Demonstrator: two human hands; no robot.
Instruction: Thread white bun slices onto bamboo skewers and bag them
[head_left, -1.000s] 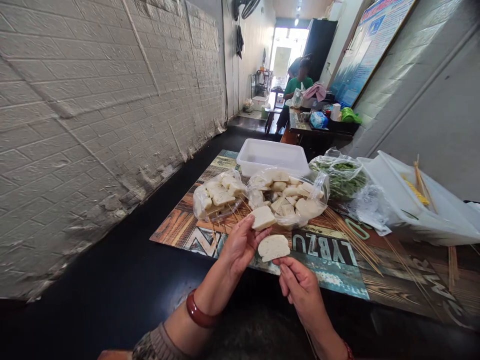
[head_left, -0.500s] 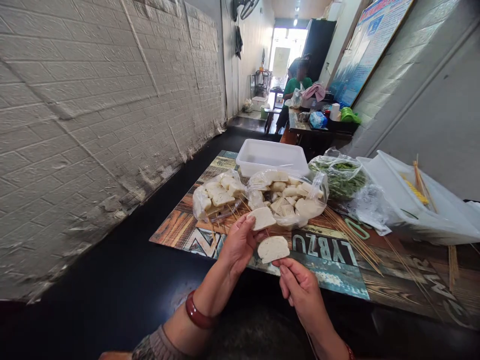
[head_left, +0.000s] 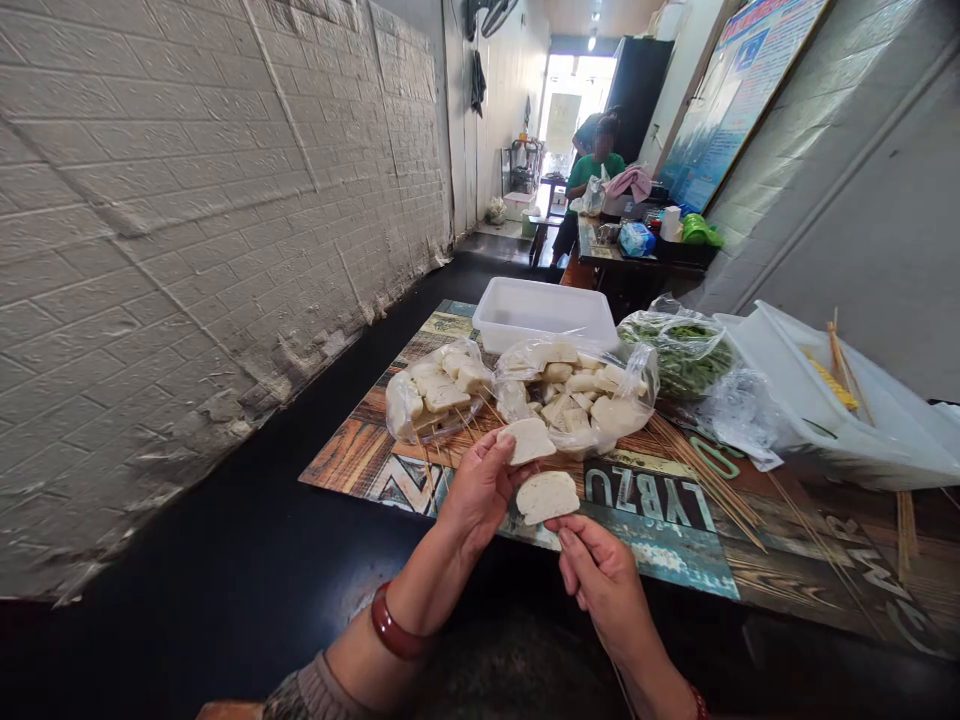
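My left hand (head_left: 480, 487) pinches a pale, flat slice of food (head_left: 527, 441) between thumb and fingers. Just below it, a second white slice (head_left: 547, 497) with a rounded top sits at the tip of my right hand (head_left: 600, 565). The right fingers are closed around a thin wooden skewer, which is mostly hidden in the palm; its lower end shows under the wrist. Beyond my hands lie an open plastic bag of loose white slices (head_left: 577, 395) and, to its left, a bag with skewered slices (head_left: 439, 385), sticks pointing towards me.
Behind the bags stands a white plastic tub (head_left: 544, 312). To the right are a bag of green vegetables (head_left: 679, 350), bare skewers (head_left: 705, 475), green-handled scissors (head_left: 716, 458) and a tilted white bin (head_left: 840, 400). A person in green (head_left: 600, 170) is at a farther table.
The left-hand slice has shifted very slightly to the right. Both hands otherwise keep the same hold and place.
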